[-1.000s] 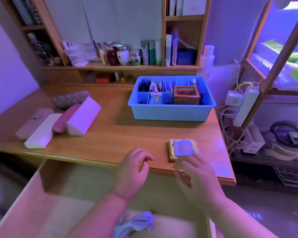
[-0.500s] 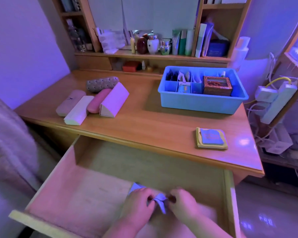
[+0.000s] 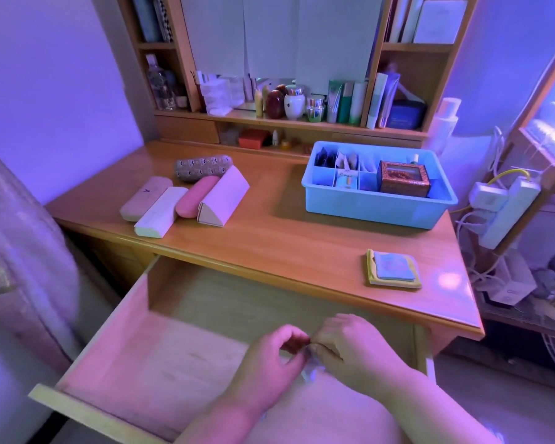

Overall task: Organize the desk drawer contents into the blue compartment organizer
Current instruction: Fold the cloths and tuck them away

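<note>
Open drawer, near centre: left hand and right hand meet fingertip to fingertip, both pinching a small pale cloth, mostly hidden beneath them. Blue organizer, far right on the desk, well apart from both hands; patterned box inside. Folded cloths, near right edge. Four cases, far left.

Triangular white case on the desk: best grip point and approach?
Come from above and pinch the two sloped faces of the triangular white case just below its ridge. It lies flat on one face, ridge up; the pink oval case touches its left side, blocking a low side grip.
</note>
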The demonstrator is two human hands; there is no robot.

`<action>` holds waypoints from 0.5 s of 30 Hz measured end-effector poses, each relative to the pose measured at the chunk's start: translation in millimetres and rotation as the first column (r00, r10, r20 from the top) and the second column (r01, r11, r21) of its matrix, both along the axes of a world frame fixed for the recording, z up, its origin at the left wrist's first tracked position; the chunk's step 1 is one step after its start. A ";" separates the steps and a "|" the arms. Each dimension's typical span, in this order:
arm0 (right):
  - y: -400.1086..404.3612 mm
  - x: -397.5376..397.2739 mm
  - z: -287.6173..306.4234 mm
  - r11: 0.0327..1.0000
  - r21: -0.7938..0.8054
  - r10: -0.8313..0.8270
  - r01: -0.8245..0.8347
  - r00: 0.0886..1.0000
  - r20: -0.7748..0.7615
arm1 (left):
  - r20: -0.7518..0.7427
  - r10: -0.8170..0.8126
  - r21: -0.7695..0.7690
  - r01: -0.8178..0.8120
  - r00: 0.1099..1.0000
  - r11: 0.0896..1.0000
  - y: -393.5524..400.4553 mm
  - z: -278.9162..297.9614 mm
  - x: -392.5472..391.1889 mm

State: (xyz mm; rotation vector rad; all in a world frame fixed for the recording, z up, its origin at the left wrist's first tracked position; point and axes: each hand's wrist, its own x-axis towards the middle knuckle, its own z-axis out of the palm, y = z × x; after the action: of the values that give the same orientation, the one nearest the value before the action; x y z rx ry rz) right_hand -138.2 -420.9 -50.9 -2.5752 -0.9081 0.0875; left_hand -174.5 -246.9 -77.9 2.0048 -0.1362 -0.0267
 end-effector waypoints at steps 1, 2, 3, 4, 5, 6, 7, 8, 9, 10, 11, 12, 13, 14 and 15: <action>-1.0 0.9 4.1 1.000 -0.018 0.003 -0.002 0.999 0.052 | 0.049 0.026 0.062 -0.029 0.998 0.998 -0.6 3.8 0.5; -1.7 1.6 7.6 1.000 -0.027 -0.008 0.010 0.996 0.087 | 0.090 0.034 0.139 -0.047 0.995 0.989 -0.8 6.1 1.1; -2.3 2.2 10.3 0.999 -0.030 -0.019 0.022 0.994 0.109 | 0.126 0.026 0.221 -0.054 0.992 0.974 -1.0 8.2 1.4; -2.3 2.4 13.1 0.999 -0.034 -0.022 0.027 0.992 0.124 | 0.171 0.008 0.300 -0.060 0.985 0.952 -1.4 10.8 1.6; -1.9 2.6 15.6 0.999 -0.039 -0.017 0.022 0.991 0.134 | 0.224 -0.016 0.363 -0.068 0.975 0.929 -2.2 12.4 2.2; -1.4 2.1 18.2 0.999 -0.038 -0.006 0.012 0.989 0.151 | 0.278 -0.031 0.386 -0.082 0.960 0.919 -3.3 14.4 3.1; -0.9 1.5 21.0 0.999 -0.034 0.001 0.005 0.985 0.172 | 0.308 -0.032 0.380 -0.092 0.951 0.920 -4.0 17.5 4.2; -0.6 1.1 24.1 1.000 -0.018 -0.003 0.006 0.982 0.188 | 0.315 -0.014 0.342 -0.100 0.949 0.934 -4.6 20.8 4.8; -0.3 1.0 26.6 1.000 0.013 -0.019 0.017 0.982 0.187 | 0.298 0.021 0.273 -0.106 0.954 0.956 -5.1 24.4 5.3; 0.5 0.2 28.8 0.997 0.069 -0.051 0.040 0.985 0.164 | 0.262 0.061 0.181 -0.111 0.963 0.977 -5.7 28.0 4.9; 1.9 -0.7 30.6 0.987 0.142 -0.096 0.078 0.988 0.120 | 0.204 0.083 0.088 -0.102 0.976 0.991 -7.0 32.8 4.1; 3.8 -1.5 32.2 0.968 0.214 -0.145 0.130 0.988 0.055 | 0.147 0.077 0.006 -0.078 0.986 0.997 -8.6 37.1 3.3; 5.5 -1.8 33.3 0.944 0.271 -0.187 0.186 0.982 -0.023 | 0.102 0.056 -0.048 -0.051 0.993 0.998 -10.3 40.9 2.6; 7.6 -1.9 34.6 0.919 0.317 -0.211 0.233 0.972 -0.103 | 0.074 0.037 -0.077 -0.031 0.997 0.997 -11.2 43.9 2.0; 9.7 -2.5 35.4 0.892 0.361 -0.216 0.271 0.959 -0.185 | 0.054 0.026 -0.093 -0.021 0.998 0.995 -11.8 47.4 1.8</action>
State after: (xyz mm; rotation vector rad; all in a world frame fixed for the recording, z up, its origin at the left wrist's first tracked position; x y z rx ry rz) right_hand -140.7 -411.2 -15.4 -2.2581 -0.4841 0.0151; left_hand -172.7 -258.7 -30.5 1.9152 -0.1462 0.0491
